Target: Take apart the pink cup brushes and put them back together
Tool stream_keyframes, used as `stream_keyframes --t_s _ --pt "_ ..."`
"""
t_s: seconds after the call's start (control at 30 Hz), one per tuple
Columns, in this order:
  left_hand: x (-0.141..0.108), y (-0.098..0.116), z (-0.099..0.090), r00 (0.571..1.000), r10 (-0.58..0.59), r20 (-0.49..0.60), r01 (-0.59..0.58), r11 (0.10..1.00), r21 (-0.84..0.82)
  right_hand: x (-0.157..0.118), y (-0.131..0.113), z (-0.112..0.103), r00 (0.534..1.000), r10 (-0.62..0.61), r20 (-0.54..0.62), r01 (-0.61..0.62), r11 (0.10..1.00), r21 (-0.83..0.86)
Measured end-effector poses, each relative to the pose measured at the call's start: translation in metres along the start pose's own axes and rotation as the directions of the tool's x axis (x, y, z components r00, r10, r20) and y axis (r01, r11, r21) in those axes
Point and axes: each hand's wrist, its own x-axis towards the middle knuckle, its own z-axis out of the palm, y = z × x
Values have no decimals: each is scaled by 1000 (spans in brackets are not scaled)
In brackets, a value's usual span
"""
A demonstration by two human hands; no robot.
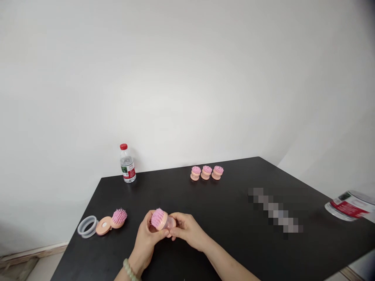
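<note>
Near the front middle of the table, both my hands hold a small scrub brush with pink bristles, a see-through middle and a peach base [169, 223]. My left hand [145, 237] is wrapped round the bristle end, its thumb along the underside. The fingers of my right hand [189, 231] pinch the peach base end. The brush lies tilted, its bristles facing left. To the left are a loose pink bristle head [119, 217], a round peach base piece [104, 225] with a white centre, and a translucent ring-shaped part [88, 226], lying close together.
Three similar pink-bristled brushes [206, 172] stand in a row at the back of the black table [228, 210]. A water bottle with a red cap [128, 166] stands at the back left. Another bottle [350, 205] is at the right edge. A blurred-out strip [275, 210] lies to the right.
</note>
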Motion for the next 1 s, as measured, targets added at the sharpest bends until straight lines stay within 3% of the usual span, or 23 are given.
stream_keyframes --t_s 0.2,0.3,0.4,0.5,0.6,0.67,0.8,1.0 --pt "3 -3 -3 997 74 26 -76 990 118 2 6 -9 998 29 60 -31 999 39" --pt "8 -6 -6 987 159 -4 -154 963 223 1 0 -16 996 -89 -14 86 983 -161" --pt "11 -7 -7 974 222 -34 -201 928 312 0 -8 -16 970 -241 -23 209 879 -428" --pt "10 -7 -6 964 265 -6 -243 896 372 -3 -13 -7 965 -262 11 226 812 -538" --pt "6 -11 -6 941 333 65 -326 834 445 -4 -12 4 958 -287 -14 226 782 -581" --pt "5 -16 -7 926 374 52 -352 805 477 0 -10 5 954 -293 -62 196 767 -611" --pt "2 -22 -10 923 384 -27 -308 778 547 26 -6 -21 920 -294 -261 38 727 -686" --pt "-1 -35 -3 895 446 25 -382 735 560 90 -3 -83 843 -287 -455 -178 650 -739"
